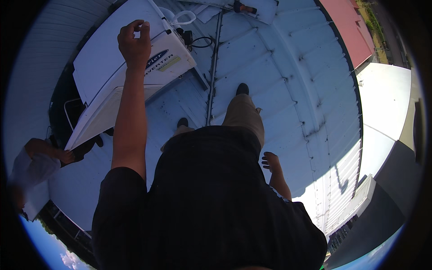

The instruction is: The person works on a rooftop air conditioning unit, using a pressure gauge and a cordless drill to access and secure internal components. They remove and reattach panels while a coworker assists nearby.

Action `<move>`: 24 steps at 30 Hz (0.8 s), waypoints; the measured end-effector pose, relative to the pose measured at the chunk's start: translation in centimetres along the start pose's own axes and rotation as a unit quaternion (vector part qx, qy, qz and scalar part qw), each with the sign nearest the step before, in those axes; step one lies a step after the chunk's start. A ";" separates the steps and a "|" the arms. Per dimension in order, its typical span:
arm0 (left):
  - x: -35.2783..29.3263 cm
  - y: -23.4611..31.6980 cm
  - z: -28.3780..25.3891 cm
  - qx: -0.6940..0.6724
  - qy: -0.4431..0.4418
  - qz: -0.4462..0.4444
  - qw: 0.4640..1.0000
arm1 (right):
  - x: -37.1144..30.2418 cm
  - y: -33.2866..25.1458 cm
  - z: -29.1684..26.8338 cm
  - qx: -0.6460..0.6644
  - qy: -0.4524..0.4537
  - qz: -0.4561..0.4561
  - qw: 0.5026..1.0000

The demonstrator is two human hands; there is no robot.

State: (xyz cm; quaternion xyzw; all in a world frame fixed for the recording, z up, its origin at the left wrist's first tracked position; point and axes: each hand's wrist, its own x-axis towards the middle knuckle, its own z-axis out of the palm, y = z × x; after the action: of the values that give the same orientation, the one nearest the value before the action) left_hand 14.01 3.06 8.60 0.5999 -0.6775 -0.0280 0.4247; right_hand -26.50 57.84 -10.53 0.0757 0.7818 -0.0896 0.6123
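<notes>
My left hand (135,45) is raised over the white outdoor air-conditioner unit (112,40), fingers curled in toward the thumb. Whether anything sits between those fingertips is too small to tell. Down by my right side hangs my right hand (271,162), fingers a little apart, with nothing in it. The unit lies tilted on the roof, labelled side toward me. At its lower left corner another person's hand (67,156) touches the casing. Beside its far right end are a white hose loop (184,17) and a black cable (202,42).
I stand on a ribbed metal roof (265,54). A dark pipe (216,58) runs along it ahead of my feet. An orange and black tool (245,8) lies at the far end. The roof edge (357,103) is on the right, and another person (36,166) is at left.
</notes>
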 end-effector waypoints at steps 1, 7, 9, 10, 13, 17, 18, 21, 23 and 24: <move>0.3 0.1 0.4 0.025 0.019 -0.008 0.999 | 0.5 -3.6 -2.7 -0.009 0.014 -0.023 1.000; 0.0 0.8 1.2 0.115 0.052 -0.182 0.975 | -3.0 -24.5 -18.7 0.036 0.079 -0.237 0.968; -0.3 0.7 1.3 0.122 0.061 -0.213 0.967 | -4.1 -29.8 -21.9 0.021 0.104 -0.282 0.953; -0.4 0.6 1.4 0.122 0.073 -0.216 0.966 | -4.4 -31.7 -22.9 0.032 0.111 -0.283 0.952; -0.6 0.2 1.7 0.127 0.099 -0.224 0.961 | -4.1 -34.9 -23.2 0.014 0.105 -0.282 0.954; -0.9 0.0 2.1 0.155 0.104 -0.226 0.956 | -2.5 -35.3 -19.7 -0.129 0.050 -0.229 0.964; -0.9 0.0 2.2 0.163 0.106 -0.228 0.954 | -2.1 -35.0 -18.6 -0.170 0.019 -0.209 0.963; -1.0 0.2 2.5 0.170 0.121 -0.230 0.951 | -1.4 -34.6 -16.1 -0.289 -0.035 -0.167 0.942; -0.8 0.5 2.8 0.167 0.142 -0.253 0.942 | -1.2 -35.3 -15.7 -0.322 -0.061 -0.152 0.933; -0.7 0.7 2.9 0.164 0.153 -0.262 0.939 | -1.3 -35.9 -15.9 -0.326 -0.059 -0.152 0.931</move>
State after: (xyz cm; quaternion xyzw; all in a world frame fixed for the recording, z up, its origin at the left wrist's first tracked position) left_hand 11.67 2.42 6.75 0.8144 -0.4186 0.0659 0.3964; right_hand -49.40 26.61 -3.89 -0.2533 0.7329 0.0739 0.6271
